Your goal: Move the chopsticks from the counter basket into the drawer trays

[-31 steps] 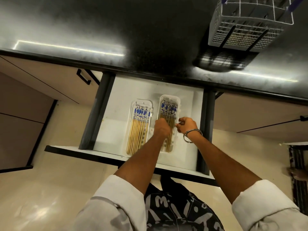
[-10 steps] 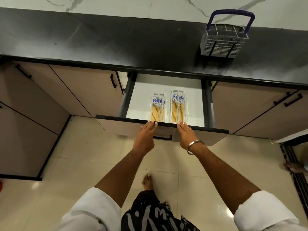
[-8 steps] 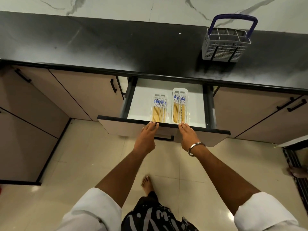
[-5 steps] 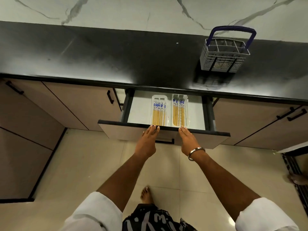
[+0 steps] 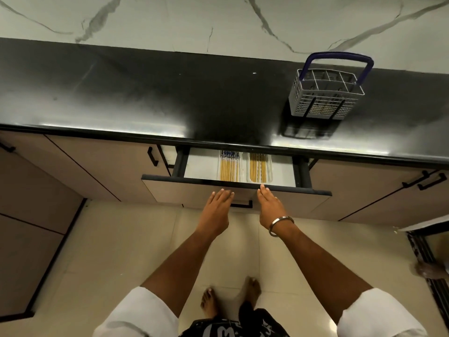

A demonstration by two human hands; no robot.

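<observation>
Two flat hands at the front of a partly open drawer holding trays of chopsticks.

Nearest the viewer, the left hand (image 5: 216,210) and right hand (image 5: 271,207) lie flat with fingers straight, each grip released and holding nothing; the fingertips meet the dark top edge of the drawer (image 5: 194,190), and the right wrist carries a metal bangle (image 5: 280,224). Inside the drawer two clear trays sit side by side: the left tray (image 5: 229,167) and right tray (image 5: 260,167) each hold chopsticks (image 5: 228,170), pale yellow sticks lying lengthwise, with blue-and-white patterned ends at the far side of the left tray. Farther back, on the black desk (image 5: 145,93), stands a grey basket (image 5: 325,96) with a blue handle.
</observation>
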